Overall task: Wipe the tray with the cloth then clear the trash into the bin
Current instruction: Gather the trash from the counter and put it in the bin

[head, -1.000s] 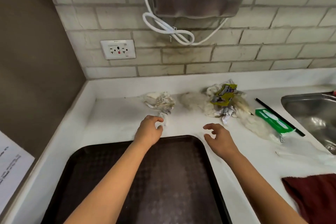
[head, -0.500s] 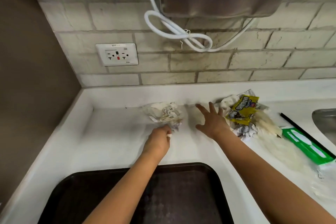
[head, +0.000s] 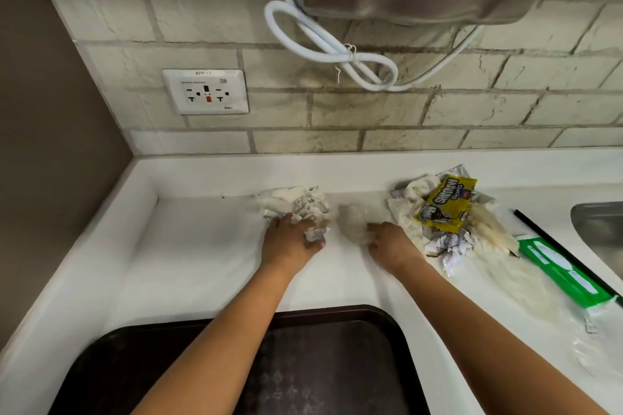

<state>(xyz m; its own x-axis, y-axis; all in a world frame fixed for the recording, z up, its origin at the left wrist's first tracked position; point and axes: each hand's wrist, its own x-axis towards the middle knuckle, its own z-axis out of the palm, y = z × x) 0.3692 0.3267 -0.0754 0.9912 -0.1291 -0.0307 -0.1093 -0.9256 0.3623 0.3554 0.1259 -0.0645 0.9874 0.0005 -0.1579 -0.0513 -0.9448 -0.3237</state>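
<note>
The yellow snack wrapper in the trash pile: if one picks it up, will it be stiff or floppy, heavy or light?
The yellow snack wrapper looks crumpled and torn open, so probably floppy and very light. Its glossy film may be slippery. It lies on crumpled paper, so lifting it alone could drag or scatter loose pieces.

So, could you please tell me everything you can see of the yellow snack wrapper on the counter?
The yellow wrapper is a crinkled, glossy packet with bold dark lettering and a purple patch near its top. It looks empty and flattened, lying tilted on a heap of crumpled white paper near the back of the white counter. Neither hand touches it; the right hand is just left of the heap.
</note>
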